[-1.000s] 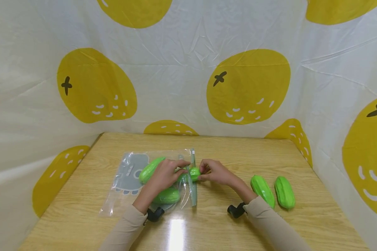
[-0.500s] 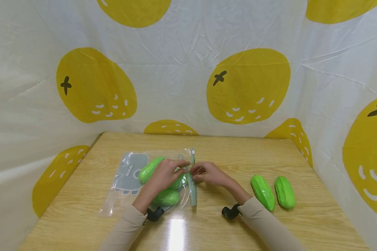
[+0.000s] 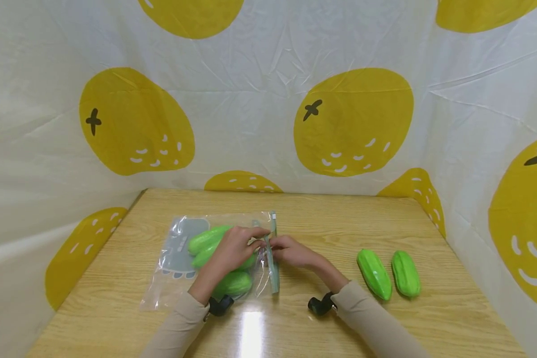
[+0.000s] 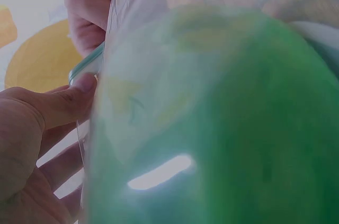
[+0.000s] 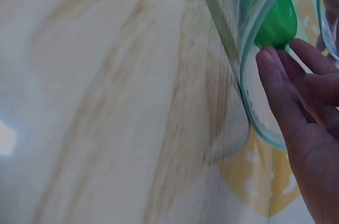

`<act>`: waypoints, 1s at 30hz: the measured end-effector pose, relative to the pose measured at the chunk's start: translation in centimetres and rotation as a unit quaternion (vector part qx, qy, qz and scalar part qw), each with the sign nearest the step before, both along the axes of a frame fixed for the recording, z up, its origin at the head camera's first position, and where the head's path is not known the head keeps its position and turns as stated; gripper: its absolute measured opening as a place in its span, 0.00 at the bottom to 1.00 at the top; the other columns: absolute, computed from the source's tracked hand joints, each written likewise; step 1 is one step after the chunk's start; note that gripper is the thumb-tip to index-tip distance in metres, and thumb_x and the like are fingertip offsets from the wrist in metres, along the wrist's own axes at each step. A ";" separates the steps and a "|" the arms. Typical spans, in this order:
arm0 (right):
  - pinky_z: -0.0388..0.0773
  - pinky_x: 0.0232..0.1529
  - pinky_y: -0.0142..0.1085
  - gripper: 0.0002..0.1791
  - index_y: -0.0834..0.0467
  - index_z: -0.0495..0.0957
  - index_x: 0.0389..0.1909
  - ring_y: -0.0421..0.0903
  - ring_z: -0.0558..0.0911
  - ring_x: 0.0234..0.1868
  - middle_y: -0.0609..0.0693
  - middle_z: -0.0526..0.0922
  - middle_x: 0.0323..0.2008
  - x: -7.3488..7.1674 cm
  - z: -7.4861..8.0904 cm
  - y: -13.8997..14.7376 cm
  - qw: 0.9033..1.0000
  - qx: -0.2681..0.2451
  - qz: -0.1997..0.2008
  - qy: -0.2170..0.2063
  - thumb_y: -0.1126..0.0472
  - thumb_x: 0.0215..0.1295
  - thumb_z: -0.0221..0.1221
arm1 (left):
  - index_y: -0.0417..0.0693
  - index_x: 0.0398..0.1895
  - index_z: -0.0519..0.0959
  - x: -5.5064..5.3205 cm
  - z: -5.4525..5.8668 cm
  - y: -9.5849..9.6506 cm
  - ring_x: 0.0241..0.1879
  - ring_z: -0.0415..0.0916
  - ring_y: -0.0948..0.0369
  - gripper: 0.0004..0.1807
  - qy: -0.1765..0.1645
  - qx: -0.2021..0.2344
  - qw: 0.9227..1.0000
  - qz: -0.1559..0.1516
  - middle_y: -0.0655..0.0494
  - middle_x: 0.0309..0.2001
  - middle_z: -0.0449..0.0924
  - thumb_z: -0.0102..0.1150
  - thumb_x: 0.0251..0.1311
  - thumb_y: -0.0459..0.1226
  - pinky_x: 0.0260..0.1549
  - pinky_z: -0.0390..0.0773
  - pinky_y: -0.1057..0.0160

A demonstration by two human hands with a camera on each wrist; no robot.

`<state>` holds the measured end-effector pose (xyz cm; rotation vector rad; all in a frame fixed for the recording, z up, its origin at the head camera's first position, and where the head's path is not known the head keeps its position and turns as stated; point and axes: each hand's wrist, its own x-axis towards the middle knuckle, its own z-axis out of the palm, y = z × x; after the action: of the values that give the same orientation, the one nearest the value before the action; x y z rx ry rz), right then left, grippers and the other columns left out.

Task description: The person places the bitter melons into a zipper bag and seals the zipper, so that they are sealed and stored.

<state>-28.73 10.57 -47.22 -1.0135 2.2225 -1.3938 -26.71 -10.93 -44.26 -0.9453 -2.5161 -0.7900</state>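
Note:
A clear zip bag (image 3: pixel 273 278) lies flat, its mouth facing right. Three long green ribbed vegetables are inside: an upper one (image 3: pixel 202 240), a middle one (image 3: pixel 202 257) partly covered by the left hand, and a lower one (image 3: pixel 233 283). My left hand (image 3: pixel 238 246) pinches the bag's upper lip between thumb and fingers; in the left wrist view the thumb (image 4: pixel 74 99) presses on the edge. My right hand (image 3: pixel 296 252) reaches into the mouth. The right wrist view has its fairly straight fingers right at the rounded end of a green vegetable (image 5: pixel 278 23).
Two more green ribbed vegetables, one (image 3: pixel 374 274) and another (image 3: pixel 405 274), lie side by side on the wooden table (image 3: pixel 322 214) to the right. A white curtain (image 3: pixel 250 124) with yellow fruit prints surrounds the table's back and sides.
My right hand has moved left into the bag's mouth, and the vegetable it held there has slid deeper inside. The upper vegetable has shifted left and tilted flatter. My left hand stays put.

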 end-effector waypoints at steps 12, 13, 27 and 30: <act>0.80 0.48 0.33 0.14 0.68 0.80 0.53 0.39 0.79 0.44 0.58 0.85 0.45 0.1 0.0 0.8 0.999 0.004 0.016 -0.051 0.69 0.76 0.50 | 0.50 0.50 0.89 -0.1 0.0 0.0 0.41 0.90 0.60 0.13 0.000 -0.004 1.000 -0.001 0.58 0.45 0.92 0.71 0.62 0.38 0.40 0.86 0.57; 0.82 0.49 0.34 0.14 0.68 0.80 0.53 0.41 0.80 0.45 0.59 0.85 0.47 0.1 0.0 1.0 0.998 0.001 0.010 -0.056 0.69 0.76 0.50 | 0.50 0.50 0.89 -0.1 0.0 0.0 0.41 0.90 0.60 0.14 0.000 -0.005 1.000 -0.001 0.59 0.45 0.92 0.72 0.62 0.38 0.40 0.86 0.57; 0.85 0.54 0.58 0.19 0.76 0.72 0.61 0.71 0.83 0.55 0.75 0.79 0.56 0.2 1.8 4.1 0.996 -0.027 -0.034 -0.081 0.65 0.81 0.47 | 0.52 0.50 0.89 -0.1 0.0 0.1 0.39 0.89 0.62 0.14 -0.002 -0.009 1.000 0.002 0.59 0.45 0.92 0.72 0.61 0.40 0.37 0.85 0.61; 0.84 0.54 0.59 0.19 0.76 0.71 0.61 0.73 0.83 0.55 0.77 0.77 0.57 0.2 2.2 4.8 0.996 -0.022 -0.039 -0.077 0.65 0.82 0.47 | 0.53 0.51 0.89 -0.1 0.0 0.1 0.40 0.89 0.62 0.14 -0.005 -0.012 1.000 0.003 0.60 0.45 0.92 0.71 0.62 0.41 0.38 0.85 0.60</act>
<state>-28.49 15.35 -44.98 -0.8116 2.1485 -1.5055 -26.78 -10.85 -44.29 -0.9420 -2.5419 -0.7667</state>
